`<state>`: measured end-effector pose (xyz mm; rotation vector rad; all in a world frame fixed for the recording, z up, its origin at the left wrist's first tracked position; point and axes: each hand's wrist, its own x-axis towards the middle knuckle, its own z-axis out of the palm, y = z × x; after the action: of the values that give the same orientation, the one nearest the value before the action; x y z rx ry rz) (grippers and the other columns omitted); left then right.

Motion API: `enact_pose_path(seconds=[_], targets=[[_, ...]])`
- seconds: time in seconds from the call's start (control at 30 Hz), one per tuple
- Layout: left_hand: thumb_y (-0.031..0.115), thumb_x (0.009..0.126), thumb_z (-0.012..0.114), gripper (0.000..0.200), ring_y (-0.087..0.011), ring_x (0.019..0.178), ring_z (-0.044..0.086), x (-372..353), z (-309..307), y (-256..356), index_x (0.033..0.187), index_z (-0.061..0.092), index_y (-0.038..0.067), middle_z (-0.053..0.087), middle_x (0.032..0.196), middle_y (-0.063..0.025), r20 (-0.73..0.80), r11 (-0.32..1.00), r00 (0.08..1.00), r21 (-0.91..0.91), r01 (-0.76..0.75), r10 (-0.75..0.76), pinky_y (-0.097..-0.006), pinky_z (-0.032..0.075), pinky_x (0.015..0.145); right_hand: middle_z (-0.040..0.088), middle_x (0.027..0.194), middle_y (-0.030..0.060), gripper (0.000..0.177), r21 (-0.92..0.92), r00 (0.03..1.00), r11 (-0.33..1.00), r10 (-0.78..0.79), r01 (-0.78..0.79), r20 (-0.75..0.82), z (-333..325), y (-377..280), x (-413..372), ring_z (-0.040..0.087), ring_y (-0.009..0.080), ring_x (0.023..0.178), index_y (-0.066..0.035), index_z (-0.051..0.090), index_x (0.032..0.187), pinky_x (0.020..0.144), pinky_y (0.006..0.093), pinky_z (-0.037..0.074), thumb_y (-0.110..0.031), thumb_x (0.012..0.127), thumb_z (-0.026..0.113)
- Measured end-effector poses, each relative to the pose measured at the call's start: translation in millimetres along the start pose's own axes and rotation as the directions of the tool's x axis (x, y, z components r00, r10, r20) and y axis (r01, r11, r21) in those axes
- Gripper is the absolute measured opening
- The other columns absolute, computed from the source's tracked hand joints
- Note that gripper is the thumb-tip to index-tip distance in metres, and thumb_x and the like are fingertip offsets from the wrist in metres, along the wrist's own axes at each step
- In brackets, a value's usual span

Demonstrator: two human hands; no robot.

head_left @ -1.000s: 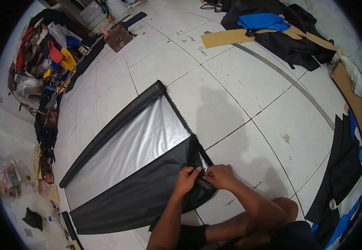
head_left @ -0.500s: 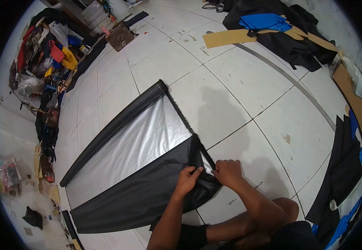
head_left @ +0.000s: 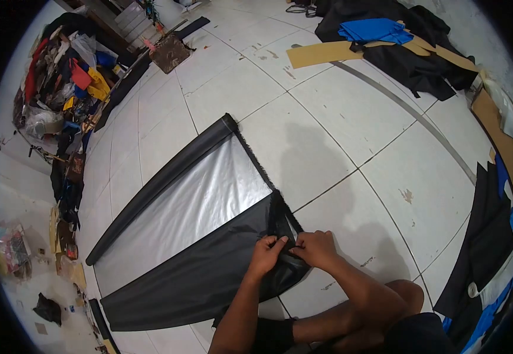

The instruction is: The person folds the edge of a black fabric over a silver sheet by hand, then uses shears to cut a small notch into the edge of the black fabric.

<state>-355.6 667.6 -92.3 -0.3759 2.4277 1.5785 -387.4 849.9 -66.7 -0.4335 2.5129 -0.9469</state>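
Note:
A sheet of black fabric [head_left: 191, 277] with a shiny silver underside lies partly folded on the tiled floor. Its far side is rolled into a long black tube, and the silver face shows between roll and fold. At the near right corner, my left hand [head_left: 266, 252] pinches the fabric's frayed edge between thumb and fingers. Close beside it, my right hand [head_left: 317, 248] is closed on the same edge, knuckles up. The fabric bunches around both hands, and the fingertips of the right hand are partly hidden.
A long thin metal strip [head_left: 401, 101] lies curved in view across the tiles. Black and blue fabric [head_left: 376, 32] with cardboard [head_left: 321, 55] is heaped at the upper right. More black fabric [head_left: 475, 242] lies at the right. Mixed clutter [head_left: 70, 82] lines the left wall.
My right hand has moved left, closer to my left hand, drawing the fabric edge inward so less silver shows between them. My left hand stays in place.

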Motion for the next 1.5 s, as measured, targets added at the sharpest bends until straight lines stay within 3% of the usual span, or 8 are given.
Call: enact_pose_path(seconds=[0.27, 0.37, 0.47, 0.57, 0.67, 1.07, 1.37, 1.5], targets=[[0.021, 0.087, 0.065, 0.026, -0.0053, 0.062, 0.041, 2, 3, -7, 0.070, 0.062, 0.001, 0.047, 0.062, 0.0048, 0.004, 0.995, 1.000, -0.103, 0.018, -0.018, -0.0235, 0.034, 0.056, 0.064, 0.070, 0.0043, 0.027, -0.008, 0.991, 0.992, 0.127, -0.126, 0.042, -12, 8, 5, 0.063, 0.0260, 0.072, -0.014, 0.064, 0.074, 0.072, 0.0419, 0.039, -0.041, 0.076, 0.067], [0.021, 0.087, 0.064, 0.026, -0.0051, 0.062, 0.042, -2, 1, 6, 0.070, 0.063, 0.001, 0.049, 0.061, 0.0050, -0.019, 1.000, 1.000, -0.002, 0.022, -0.022, -0.0237, 0.034, 0.057, 0.064, 0.073, 0.0058, 0.024, -0.247, 0.992, 0.968, 0.015, -0.046, -0.129, -6, 8, 1, 0.062, 0.0259, 0.074, -0.011, 0.063, 0.078, 0.072, 0.0414, 0.039, -0.035, 0.078, 0.065], [0.021, 0.087, 0.064, 0.026, -0.0051, 0.062, 0.042, -1, 0, 3, 0.070, 0.062, 0.001, 0.048, 0.061, 0.0050, 0.019, 0.999, 1.000, -0.040, 0.000, 0.001, -0.0242, 0.034, 0.058, 0.064, 0.075, 0.0066, 0.019, -0.144, 0.944, 0.989, -0.084, 0.039, -0.318, -7, -6, 1, 0.062, 0.0257, 0.077, -0.009, 0.063, 0.082, 0.072, 0.0423, 0.038, -0.028, 0.079, 0.063], [0.021, 0.087, 0.064, 0.026, -0.0053, 0.062, 0.041, 1, 3, -4, 0.070, 0.062, 0.001, 0.049, 0.061, 0.0048, -0.014, 0.995, 0.997, -0.064, -0.082, 0.081, -0.0248, 0.034, 0.058, 0.064, 0.075, 0.0055, 0.015, 0.046, 0.979, 0.991, -0.119, 0.129, -0.163, -12, -21, -3, 0.062, 0.0256, 0.078, -0.010, 0.062, 0.078, 0.073, 0.0434, 0.037, -0.025, 0.079, 0.063], [0.021, 0.088, 0.063, 0.024, -0.0051, 0.064, 0.044, 0, -1, 1, 0.073, 0.065, 0.001, 0.052, 0.062, 0.0045, 0.017, 1.000, 1.000, 0.003, -0.013, 0.013, -0.0240, 0.036, 0.060, 0.064, 0.072, 0.0042, 0.015, -0.080, 0.985, 0.985, -0.158, 0.153, -0.065, 7, -9, -6, 0.062, 0.0254, 0.077, -0.012, 0.062, 0.075, 0.074, 0.0440, 0.036, -0.026, 0.079, 0.065], [0.021, 0.087, 0.064, 0.026, -0.0059, 0.063, 0.042, 0, 1, -1, 0.068, 0.063, 0.002, 0.049, 0.062, 0.0039, 0.006, 0.998, 1.000, -0.054, -0.025, 0.026, -0.0246, 0.035, 0.058, 0.065, 0.073, 0.0035, 0.035, 0.076, 0.974, 0.985, 0.141, -0.156, 0.176, -11, 2, 6, 0.063, 0.0255, 0.078, -0.014, 0.063, 0.072, 0.074, 0.0416, 0.041, -0.049, 0.074, 0.066], [0.021, 0.086, 0.065, 0.031, -0.0074, 0.063, 0.040, -3, 1, 11, 0.063, 0.056, 0.002, 0.044, 0.060, 0.0021, -0.021, 0.999, 0.999, -0.030, -0.030, 0.029, -0.0267, 0.033, 0.058, 0.066, 0.078, 0.0064, 0.026, 0.000, 0.987, 0.992, 0.122, -0.123, 0.104, -8, 11, 5, 0.064, 0.0274, 0.082, -0.011, 0.064, 0.078, 0.079, 0.0458, 0.041, -0.037, 0.080, 0.060], [0.021, 0.086, 0.064, 0.031, -0.0063, 0.061, 0.040, 0, 0, 0, 0.064, 0.057, 0.002, 0.044, 0.060, 0.0037, -0.001, 1.000, 1.000, -0.014, -0.024, 0.024, -0.0265, 0.034, 0.059, 0.065, 0.078, 0.0078, 0.022, -0.211, 0.993, 0.971, 0.118, -0.112, 0.015, -9, 10, 4, 0.063, 0.0275, 0.083, -0.009, 0.062, 0.085, 0.076, 0.0456, 0.041, -0.030, 0.076, 0.063]])
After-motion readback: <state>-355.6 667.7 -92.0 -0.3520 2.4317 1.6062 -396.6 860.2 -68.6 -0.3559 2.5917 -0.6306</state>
